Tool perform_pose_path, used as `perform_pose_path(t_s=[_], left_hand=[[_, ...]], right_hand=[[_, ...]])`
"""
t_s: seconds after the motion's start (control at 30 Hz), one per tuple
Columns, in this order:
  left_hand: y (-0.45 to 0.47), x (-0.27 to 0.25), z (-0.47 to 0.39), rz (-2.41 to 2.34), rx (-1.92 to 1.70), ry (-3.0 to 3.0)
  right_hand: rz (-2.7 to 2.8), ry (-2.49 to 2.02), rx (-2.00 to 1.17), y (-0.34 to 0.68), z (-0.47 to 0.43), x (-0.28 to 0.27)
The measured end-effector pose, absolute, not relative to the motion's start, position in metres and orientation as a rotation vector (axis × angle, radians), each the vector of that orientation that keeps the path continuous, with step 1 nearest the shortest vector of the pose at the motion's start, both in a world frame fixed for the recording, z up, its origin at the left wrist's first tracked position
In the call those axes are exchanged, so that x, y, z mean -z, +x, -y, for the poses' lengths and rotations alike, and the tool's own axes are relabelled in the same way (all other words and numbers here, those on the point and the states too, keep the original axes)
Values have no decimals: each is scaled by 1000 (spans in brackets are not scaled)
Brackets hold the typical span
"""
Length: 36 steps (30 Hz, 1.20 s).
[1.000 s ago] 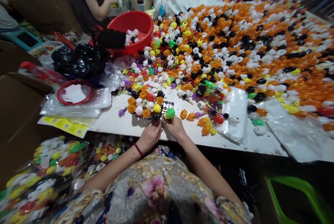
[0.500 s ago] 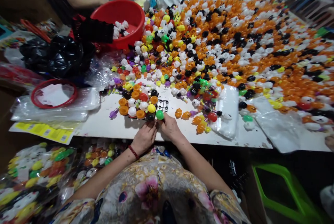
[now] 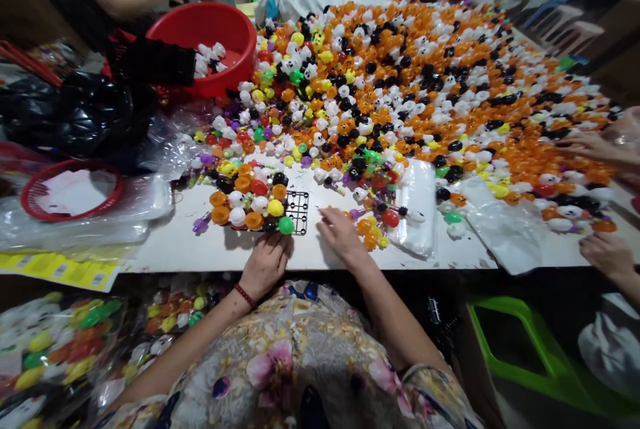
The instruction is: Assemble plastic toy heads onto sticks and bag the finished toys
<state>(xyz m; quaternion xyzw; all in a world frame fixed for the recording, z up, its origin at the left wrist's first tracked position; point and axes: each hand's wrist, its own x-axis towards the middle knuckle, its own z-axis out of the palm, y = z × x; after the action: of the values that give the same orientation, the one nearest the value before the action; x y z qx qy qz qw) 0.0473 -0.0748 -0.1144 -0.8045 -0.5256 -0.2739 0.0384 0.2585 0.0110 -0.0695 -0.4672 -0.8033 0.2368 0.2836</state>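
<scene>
A black grid tray (image 3: 298, 214) lies on the white table, most of it covered by small round-headed plastic toys in orange, white, black, red and yellow. A green toy (image 3: 286, 225) sits at its near edge, beside a bare stretch of grid. My left hand (image 3: 266, 261) is closed on the tray's near edge, its fingertips partly hidden. To the right of the tray, my right hand (image 3: 343, 237) is low over the table with its fingers apart. Just past it lie several orange toys (image 3: 371, 232), next to a mixed cluster with a red ball (image 3: 390, 218).
A huge heap of toys (image 3: 425, 82) spreads over the table behind. Clear plastic bags (image 3: 414, 209) lie to the right. At left stand a large red tub (image 3: 240, 49) and a red basket (image 3: 30, 199). A co-worker's hands (image 3: 607, 252) are at the right edge; another person's arm (image 3: 125, 2) is upper left.
My right hand has left the tray and green toy and moved right, over where two orange toys lay. My left hand stays at the tray. A co-worker's hands now show at right.
</scene>
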Motion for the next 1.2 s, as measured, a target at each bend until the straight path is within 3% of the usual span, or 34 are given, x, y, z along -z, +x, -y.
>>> perform_pose_path(t_s=[0.1, 0.2, 0.4, 0.67, 1.2], left_hand=[[47, 116, 75, 1643, 864, -2446], [48, 115, 75, 1653, 874, -2416], [49, 114, 76, 1681, 821, -2344], [50, 116, 76, 1695, 809, -2389], [52, 105, 74, 1616, 847, -2373]], right_hand=[[2219, -1544, -244, 303, -27, 58], [2384, -1702, -119, 324, -44, 53], [2372, -1706, -331, 298, -47, 51], [1816, -1314, -1152, 205, -23, 72], [2187, -1190, -1008, 189, -30, 81]])
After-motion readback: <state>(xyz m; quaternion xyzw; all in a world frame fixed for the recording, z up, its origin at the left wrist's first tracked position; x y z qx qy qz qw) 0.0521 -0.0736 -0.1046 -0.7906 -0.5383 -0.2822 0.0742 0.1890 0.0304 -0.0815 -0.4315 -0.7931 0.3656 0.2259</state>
